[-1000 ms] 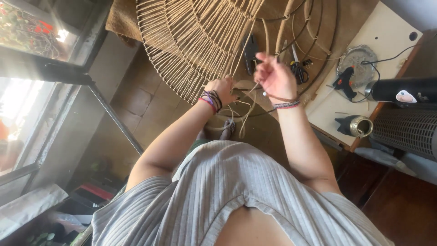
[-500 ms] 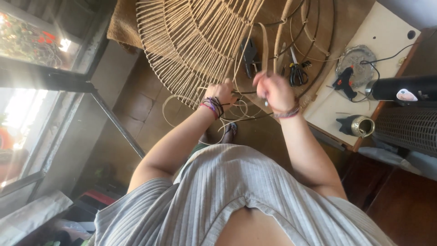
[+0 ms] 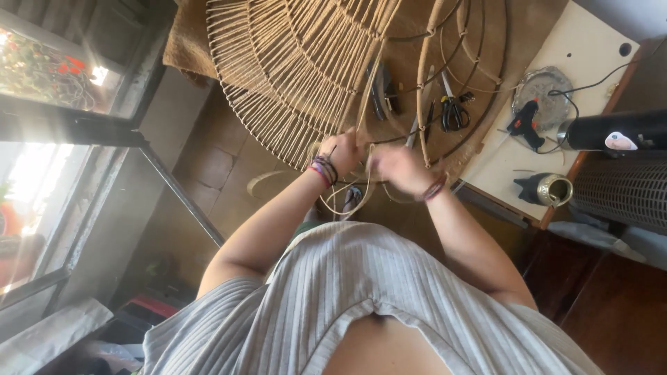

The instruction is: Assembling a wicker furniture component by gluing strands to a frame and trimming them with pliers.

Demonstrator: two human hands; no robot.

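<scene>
A large round frame wound with tan cord [image 3: 299, 76] lies on a work table and overhangs its near edge. My left hand [image 3: 342, 151], with several bracelets at the wrist, pinches the frame's rim where cord is being wound. Close beside it, my right hand [image 3: 397, 167] is blurred by motion and grips a loose length of the tan cord [image 3: 347, 198], which loops down below both hands. The bare part of the ring [image 3: 486, 90] curves away to the right.
Scissors [image 3: 455, 111] and pliers lie inside the ring. A glue gun [image 3: 522, 125], a round metal dish [image 3: 540, 85] and a small tin [image 3: 552, 189] sit on a pale table [image 3: 590, 48]. A window and metal frame [image 3: 90, 132] stand left; a black heater [image 3: 618, 187] right.
My right hand has come down and left from above the rim until it is next to my left hand, pulling the cord along. The camera has tilted slightly.
</scene>
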